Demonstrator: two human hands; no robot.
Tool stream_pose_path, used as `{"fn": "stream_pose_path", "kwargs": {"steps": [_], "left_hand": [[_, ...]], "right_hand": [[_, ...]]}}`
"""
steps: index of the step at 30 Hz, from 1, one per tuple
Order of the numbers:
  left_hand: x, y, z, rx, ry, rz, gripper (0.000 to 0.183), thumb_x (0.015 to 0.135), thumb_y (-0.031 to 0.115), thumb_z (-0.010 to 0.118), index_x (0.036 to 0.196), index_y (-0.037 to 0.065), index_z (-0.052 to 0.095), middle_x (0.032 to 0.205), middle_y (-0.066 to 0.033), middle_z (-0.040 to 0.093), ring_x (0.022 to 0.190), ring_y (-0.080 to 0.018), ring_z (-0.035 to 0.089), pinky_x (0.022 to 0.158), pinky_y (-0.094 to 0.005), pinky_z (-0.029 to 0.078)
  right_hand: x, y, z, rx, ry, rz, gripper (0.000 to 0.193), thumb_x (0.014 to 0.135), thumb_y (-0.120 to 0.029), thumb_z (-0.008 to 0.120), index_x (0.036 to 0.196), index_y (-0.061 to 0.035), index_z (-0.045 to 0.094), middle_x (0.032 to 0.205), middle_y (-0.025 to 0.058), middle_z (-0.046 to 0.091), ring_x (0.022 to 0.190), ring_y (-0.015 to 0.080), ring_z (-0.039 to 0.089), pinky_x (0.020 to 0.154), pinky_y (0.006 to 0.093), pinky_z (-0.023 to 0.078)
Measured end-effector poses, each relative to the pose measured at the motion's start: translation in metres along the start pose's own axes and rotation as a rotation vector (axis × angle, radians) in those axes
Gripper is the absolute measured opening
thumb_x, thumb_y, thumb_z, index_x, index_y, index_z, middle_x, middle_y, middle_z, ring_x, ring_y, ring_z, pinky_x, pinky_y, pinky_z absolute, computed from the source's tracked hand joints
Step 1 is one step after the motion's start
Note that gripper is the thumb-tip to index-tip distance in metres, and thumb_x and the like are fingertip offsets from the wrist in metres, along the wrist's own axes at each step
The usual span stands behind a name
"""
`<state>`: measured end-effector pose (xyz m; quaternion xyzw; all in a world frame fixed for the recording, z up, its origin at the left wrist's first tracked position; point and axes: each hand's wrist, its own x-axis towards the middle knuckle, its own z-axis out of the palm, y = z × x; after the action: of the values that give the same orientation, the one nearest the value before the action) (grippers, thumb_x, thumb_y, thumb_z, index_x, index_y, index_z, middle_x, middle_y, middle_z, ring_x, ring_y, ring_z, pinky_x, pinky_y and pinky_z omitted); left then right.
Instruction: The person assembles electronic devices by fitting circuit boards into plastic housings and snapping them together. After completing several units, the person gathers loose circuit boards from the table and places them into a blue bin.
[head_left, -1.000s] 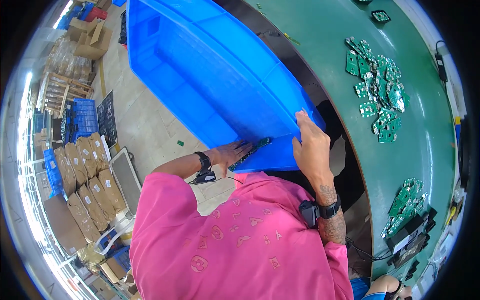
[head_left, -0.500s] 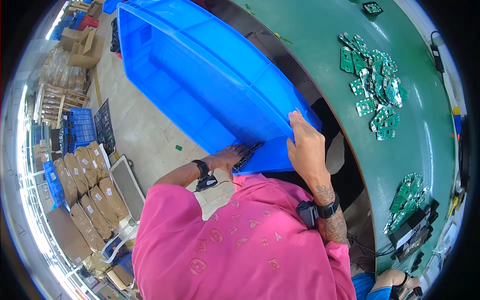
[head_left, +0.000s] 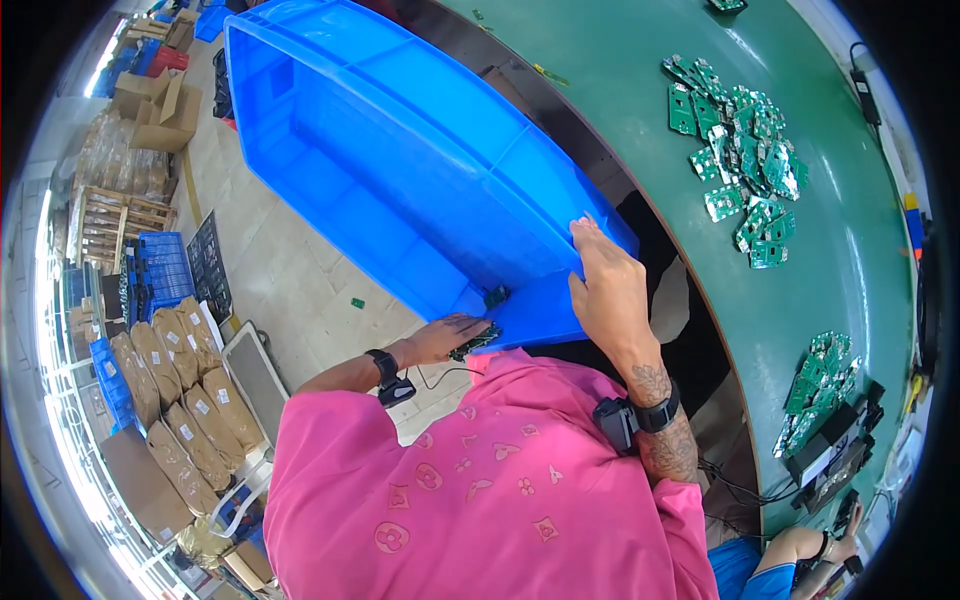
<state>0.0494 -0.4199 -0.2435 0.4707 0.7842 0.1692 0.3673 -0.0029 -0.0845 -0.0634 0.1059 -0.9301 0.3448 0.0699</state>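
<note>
A large blue plastic bin [head_left: 400, 225] is held tipped in front of me, its open side toward the left. My right hand [head_left: 612, 285] is closed over its upper rim at the near right corner. My left hand [head_left: 445, 338] is at the bin's near lower edge, its fingers closed on several green circuit boards [head_left: 475, 342]. Deeper in that near corner of the bin sits a small dark piece [head_left: 496, 296], probably another board; its kind is hard to make out.
On the green table [head_left: 640, 110] to my right lie a large heap of circuit boards [head_left: 750, 150] and a smaller one [head_left: 818, 385]. A co-worker's arm [head_left: 800, 550] reaches in at lower right. A board [head_left: 357, 303] lies on the floor; brown wrapped packs [head_left: 185, 400] stand at left.
My left hand has drawn back leftward from inside the bin to its edge, bringing circuit boards along. The dark piece in the corner now shows. My right hand keeps its hold.
</note>
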Motion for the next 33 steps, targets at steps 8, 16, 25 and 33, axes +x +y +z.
{"fn": "stream_pose_path", "kwargs": {"steps": [8,16,25,33], "left_hand": [[0.017,-0.036,-0.005,-0.504,0.296,-0.218,0.05,0.093,0.015,0.067,0.139,0.003,0.051,0.111,-0.0166,0.068,0.093,-0.0272,0.068,0.085,-0.0365,0.054],[0.032,-0.052,-0.016,-1.092,0.266,-0.468,0.044,0.095,0.018,0.066,0.133,-0.003,0.055,0.095,-0.0084,0.067,0.079,-0.0159,0.067,0.071,-0.0305,0.056],[0.026,-0.044,-0.027,-1.227,0.357,-0.554,0.035,0.095,0.009,0.063,0.125,-0.008,0.056,0.097,-0.0123,0.066,0.078,-0.0168,0.066,0.07,-0.0301,0.057],[0.027,-0.023,-0.046,-1.404,0.699,-0.445,0.044,0.091,0.014,0.074,0.124,-0.003,0.051,0.101,-0.0107,0.064,0.089,-0.0182,0.067,0.079,-0.0343,0.059]], "right_hand": [[0.001,-0.003,0.001,-0.015,-0.012,0.008,0.05,0.071,0.007,0.068,0.12,0.0082,0.059,0.123,0.0274,0.062,0.122,0.0374,0.058,0.103,0.0426,0.049],[0.003,-0.003,-0.001,-0.001,-0.006,0.018,0.05,0.07,0.007,0.069,0.119,0.0082,0.06,0.123,0.0274,0.063,0.122,0.0371,0.058,0.103,0.0422,0.048],[0.005,-0.002,0.001,0.0,0.011,0.009,0.049,0.07,0.008,0.067,0.119,0.0082,0.06,0.122,0.0273,0.063,0.12,0.0376,0.059,0.102,0.0426,0.049],[-0.002,0.012,0.0,0.01,-0.014,0.092,0.053,0.075,0.008,0.061,0.127,0.0056,0.058,0.126,0.0259,0.061,0.118,0.0387,0.06,0.101,0.0416,0.049]]}}
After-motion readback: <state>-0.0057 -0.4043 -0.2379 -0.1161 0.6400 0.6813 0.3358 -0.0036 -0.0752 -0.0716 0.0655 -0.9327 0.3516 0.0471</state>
